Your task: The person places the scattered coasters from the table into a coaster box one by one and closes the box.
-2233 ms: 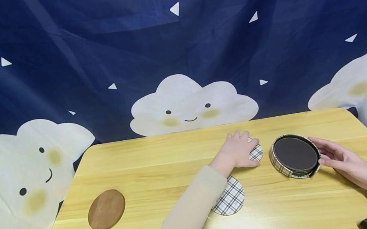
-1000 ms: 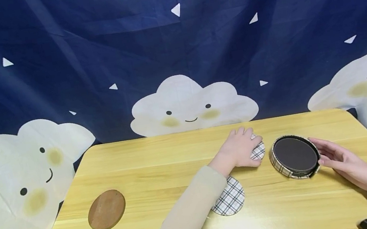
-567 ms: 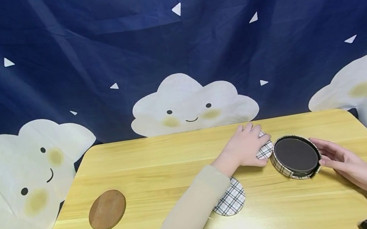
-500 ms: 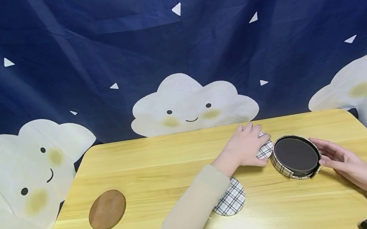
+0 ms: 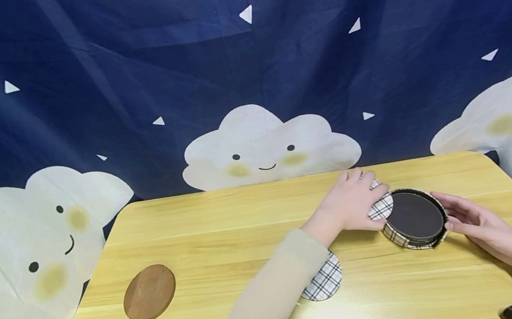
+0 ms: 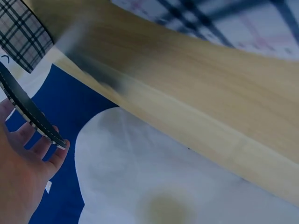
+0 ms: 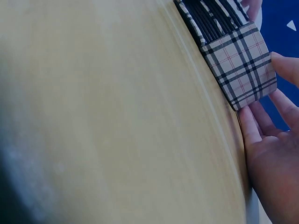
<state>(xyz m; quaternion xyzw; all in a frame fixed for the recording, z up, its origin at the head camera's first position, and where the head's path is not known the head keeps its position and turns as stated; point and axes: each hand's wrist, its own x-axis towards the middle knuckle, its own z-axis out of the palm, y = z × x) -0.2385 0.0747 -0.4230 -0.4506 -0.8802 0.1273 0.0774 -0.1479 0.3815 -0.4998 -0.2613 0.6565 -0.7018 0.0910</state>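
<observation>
My left hand (image 5: 351, 204) holds a round plaid coaster (image 5: 382, 208), its right edge overlapping the holder's left rim in the head view. The left wrist view shows this coaster (image 6: 29, 111) edge-on and tilted, gripped between thumb and fingers. A round plaid coaster holder (image 5: 398, 238) stands right of it, with a black disc lying inside. My right hand (image 5: 483, 227) steadies the holder from its right side; in the right wrist view, thumb and fingers lie on either side of the holder's plaid wall (image 7: 240, 65), and several stacked edges show through its opening.
Another plaid coaster (image 5: 326, 280) lies flat on the wooden table (image 5: 226, 226), partly under the left forearm in view. A round brown wooden disc (image 5: 149, 293) lies at the left. Behind the table hangs a blue curtain (image 5: 200, 67) with white clouds.
My left hand has moved right with the coaster, from beside the holder to its left rim. The right hand and holder stay in place.
</observation>
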